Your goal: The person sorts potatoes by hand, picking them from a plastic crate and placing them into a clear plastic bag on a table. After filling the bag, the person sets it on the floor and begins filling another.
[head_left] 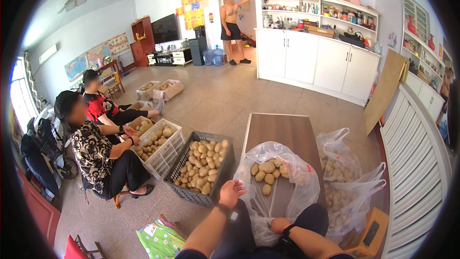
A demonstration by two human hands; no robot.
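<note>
In front of me a clear plastic bag [306, 189] lies spread with its mouth towards me on a dark brown wooden table [280, 129]. Several potatoes [268, 170] are inside it. My right hand [280, 225] is closed on the near edge of the bag, close to my lap. Nothing shows in my left hand [232, 193], which hovers beside the bag's left edge with fingers loosely bent and apart. Just left of it stands a black plastic crate [191, 193] filled with potatoes [203, 163].
Filled potato bags [340, 170] stand on the floor at the right, near a white railing [417, 153]. A white crate [165, 156] of potatoes adjoins the black one. Two people [98, 148] sit at the left; another person [231, 24] stands in the doorway. A green packet [160, 240] lies near left.
</note>
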